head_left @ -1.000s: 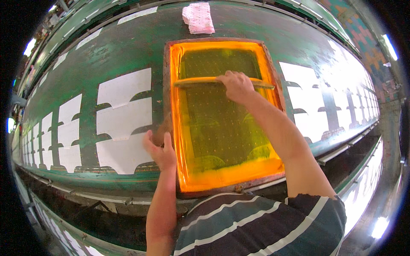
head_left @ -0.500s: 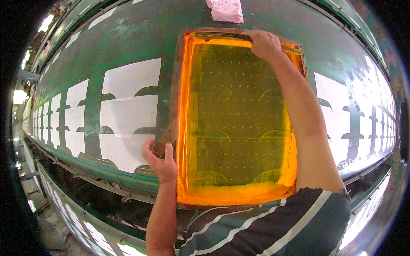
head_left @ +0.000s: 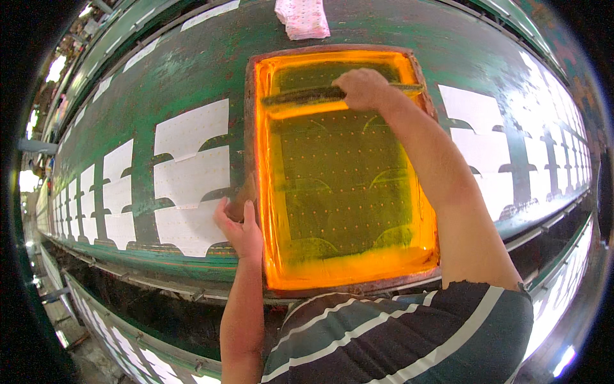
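Observation:
A printing screen (head_left: pixel 348 221) with an orange-edged, yellow-green mesh and a brown frame lies on the green table in front of me. Dotted rows and curved outlines show through the mesh. My right hand (head_left: pixel 363 88) is closed on a long squeegee (head_left: pixel 304 96), which spans the screen crosswise near its far end. At the screen's left side, my left hand (head_left: pixel 242 230) curls its thumb and fingers around a brown handle (head_left: pixel 243 197) on the frame. The fingers' far side is partly hidden.
White cut-out sheets (head_left: pixel 192 176) lie in columns left of the screen, and more sheets (head_left: pixel 476 137) lie to the right. A pink printed stack (head_left: pixel 302 18) sits beyond the screen on the green table (head_left: pixel 185 83). A rail (head_left: pixel 147 285) runs along the near edge.
My right hand has drawn the squeegee from the screen's far edge toward me. My left hand stays at the handle. The whole view has shifted slightly.

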Demonstrator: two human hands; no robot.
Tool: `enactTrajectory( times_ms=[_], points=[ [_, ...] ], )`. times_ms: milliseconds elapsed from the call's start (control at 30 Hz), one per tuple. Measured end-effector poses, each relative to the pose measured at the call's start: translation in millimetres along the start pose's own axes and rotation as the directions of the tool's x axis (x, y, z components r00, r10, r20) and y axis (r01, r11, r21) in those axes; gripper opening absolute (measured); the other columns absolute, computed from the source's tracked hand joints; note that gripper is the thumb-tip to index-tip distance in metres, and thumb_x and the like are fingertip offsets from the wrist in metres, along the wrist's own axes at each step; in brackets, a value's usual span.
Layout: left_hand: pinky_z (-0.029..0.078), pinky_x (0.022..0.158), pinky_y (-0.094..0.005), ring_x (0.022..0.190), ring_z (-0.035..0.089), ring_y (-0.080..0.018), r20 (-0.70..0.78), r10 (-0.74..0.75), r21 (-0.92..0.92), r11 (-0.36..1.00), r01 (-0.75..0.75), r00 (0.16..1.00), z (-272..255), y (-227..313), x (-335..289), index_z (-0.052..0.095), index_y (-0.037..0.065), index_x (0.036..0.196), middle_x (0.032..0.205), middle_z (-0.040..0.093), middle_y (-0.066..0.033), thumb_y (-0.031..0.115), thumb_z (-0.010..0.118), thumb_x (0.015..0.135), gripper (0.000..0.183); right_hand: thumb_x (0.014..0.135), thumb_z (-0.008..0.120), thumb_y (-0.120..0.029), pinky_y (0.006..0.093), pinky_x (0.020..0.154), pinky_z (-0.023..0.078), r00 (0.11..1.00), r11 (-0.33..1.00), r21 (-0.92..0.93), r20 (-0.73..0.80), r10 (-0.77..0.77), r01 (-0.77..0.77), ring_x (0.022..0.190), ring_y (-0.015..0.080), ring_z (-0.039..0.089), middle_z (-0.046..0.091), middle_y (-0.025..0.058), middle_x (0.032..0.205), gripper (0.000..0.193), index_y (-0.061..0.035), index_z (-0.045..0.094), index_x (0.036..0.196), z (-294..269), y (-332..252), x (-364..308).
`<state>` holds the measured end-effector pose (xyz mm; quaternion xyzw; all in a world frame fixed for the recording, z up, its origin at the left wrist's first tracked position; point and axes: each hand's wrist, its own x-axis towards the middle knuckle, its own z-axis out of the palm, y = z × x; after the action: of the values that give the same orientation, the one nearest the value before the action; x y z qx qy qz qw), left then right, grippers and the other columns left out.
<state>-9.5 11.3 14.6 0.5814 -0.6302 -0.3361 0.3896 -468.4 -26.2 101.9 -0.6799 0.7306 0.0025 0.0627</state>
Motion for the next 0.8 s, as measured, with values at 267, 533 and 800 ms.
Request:
enactTrajectory(
  times_ms=[267, 533, 800],
  points=[
    [0.041, 0.122, -0.0525, 0.138, 0.053, -0.0424, -0.023, 0.136, 0.029, 0.990, -0.135, 0.990, -0.1, -10.2, 7.0, 0.055, -0.005, 0.150, 0.144, 0.058, -0.0253, 0.030, 0.084, 0.100, 0.068, 0.088, 0.071, -0.013, 0.0533, 0.100, 0.062, 0.989, 0.996, 0.048, 0.133, 0.062, -0.069, 0.114, 0.0376, 0.078, 0.082, 0.0135, 0.119, 0.045, -0.0184, 0.082, 0.132, 6.7, -105.5, -151.6],
    [0.044, 0.120, -0.0509, 0.137, 0.055, -0.0414, -0.037, 0.278, -0.038, 0.960, -0.279, 0.960, 2.3, -21.3, 10.3, 0.058, -0.003, 0.143, 0.147, 0.055, -0.0247, 0.031, 0.087, 0.097, 0.065, 0.088, 0.074, -0.008, 0.0490, 0.096, 0.063, 0.974, 0.978, 0.102, 0.155, 0.165, -0.182, 0.114, 0.0329, 0.077, 0.080, 0.0095, 0.115, 0.046, -0.0219, 0.082, 0.131, 36.1, -211.6, -292.4],
    [0.044, 0.124, -0.0538, 0.144, 0.052, -0.0435, 0.029, 0.154, -0.009, 0.988, -0.153, 0.988, -0.4, -10.7, 7.4, 0.053, 0.000, 0.151, 0.151, 0.054, -0.0256, 0.024, 0.087, 0.093, 0.072, 0.090, 0.082, -0.022, 0.0497, 0.101, 0.058, 0.992, 0.989, 0.101, -0.047, 0.114, -0.109, 0.114, 0.0360, 0.073, 0.076, 0.0115, 0.116, 0.036, -0.0143, 0.081, 0.125, 56.2, -267.4, -369.1]
  ],
)
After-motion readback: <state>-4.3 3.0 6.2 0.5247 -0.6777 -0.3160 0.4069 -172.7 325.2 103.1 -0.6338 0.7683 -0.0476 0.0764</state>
